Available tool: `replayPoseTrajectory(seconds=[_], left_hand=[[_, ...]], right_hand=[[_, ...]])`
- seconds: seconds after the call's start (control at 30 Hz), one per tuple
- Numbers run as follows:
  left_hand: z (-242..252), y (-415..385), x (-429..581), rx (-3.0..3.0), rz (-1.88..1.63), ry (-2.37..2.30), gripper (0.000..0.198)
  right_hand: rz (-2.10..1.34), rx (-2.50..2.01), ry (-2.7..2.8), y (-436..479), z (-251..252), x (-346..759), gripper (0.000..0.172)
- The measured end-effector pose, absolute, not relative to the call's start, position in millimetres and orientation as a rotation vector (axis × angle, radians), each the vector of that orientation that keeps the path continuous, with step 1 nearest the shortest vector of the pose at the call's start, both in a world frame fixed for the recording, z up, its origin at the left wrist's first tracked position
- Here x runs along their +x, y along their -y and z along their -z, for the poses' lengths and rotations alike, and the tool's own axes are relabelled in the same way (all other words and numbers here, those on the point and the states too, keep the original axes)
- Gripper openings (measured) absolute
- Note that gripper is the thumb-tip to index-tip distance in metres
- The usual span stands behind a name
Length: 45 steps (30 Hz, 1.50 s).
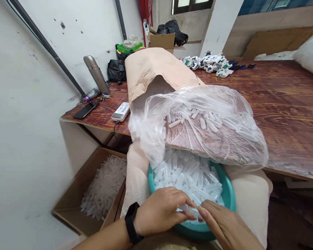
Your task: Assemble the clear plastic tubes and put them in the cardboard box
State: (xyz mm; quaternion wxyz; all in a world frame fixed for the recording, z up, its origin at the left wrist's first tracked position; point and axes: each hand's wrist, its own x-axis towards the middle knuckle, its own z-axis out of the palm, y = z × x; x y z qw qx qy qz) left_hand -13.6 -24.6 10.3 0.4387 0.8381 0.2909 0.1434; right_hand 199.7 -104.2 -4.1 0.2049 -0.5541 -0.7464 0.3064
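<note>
A teal basin (pixel 229 198) rests on my lap, heaped with several small clear plastic tubes (pixel 187 175). My left hand (pixel 160 210), a black band on its wrist, is curled over the near side of the heap, fingers pinched on a tube. My right hand (pixel 225 225) meets it from the right, its fingertips closed on the same clear tube (pixel 191 210). A clear plastic bag (pixel 206 125) of more tubes hangs over the table edge above the basin, coming out of a brown paper sack (pixel 153 67).
A wooden table (pixel 284 104) carries a phone (pixel 86 109), a white remote-like device (pixel 121 111), keys, a metal flask (pixel 96 73) and white-green packets (pixel 211 64). A cardboard box (pixel 94 189) of tubes sits on the floor at left, by the white wall.
</note>
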Motion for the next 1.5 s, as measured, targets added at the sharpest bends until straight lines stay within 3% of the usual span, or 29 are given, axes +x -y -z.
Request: replayPoseTrajectory(seconds=[0.1,0.2,0.37,0.6,0.7,0.83,1.07,1.27,1.5], left_hand=[[-11.9,23.8,-14.7,2.062,-0.335,-0.745,0.024],[-14.0,22.1,-15.6,2.032,-0.329,-0.769,0.024],[-14.0,19.3,-16.2,2.024,-0.306,-0.797,0.023],[-10.1,19.2,-17.9,2.102,-0.236,-0.778,0.025],[-7.6,21.2,-16.3,2.176,-0.166,-0.79,0.025],[-5.5,17.7,-12.9,2.294,-0.05,-0.794,0.019],[9.8,-13.6,12.5,2.333,0.097,-1.156,0.024],[20.2,-24.5,28.6,2.354,0.106,-1.141,0.014],[4.2,-17.6,9.1,2.322,-0.053,-1.181,0.022]], right_hand=[[-0.856,-1.544,2.102,100.9,-2.9,200.8,0.03],[-0.835,-1.522,2.145,98.9,-4.2,201.2,0.037],[-0.643,-1.495,2.228,100.4,3.5,201.0,0.035],[-0.639,-1.496,2.229,96.1,5.8,199.1,0.037],[-0.745,-1.57,2.169,94.1,9.9,193.1,0.046],[-1.01,-1.564,2.06,87.1,16.4,189.5,0.047],[-0.275,-1.525,2.387,56.5,52.4,193.2,0.02],[-0.206,-1.478,2.448,54.6,70.3,186.0,0.033],[-0.337,-1.547,2.323,49.1,70.7,185.3,0.028]])
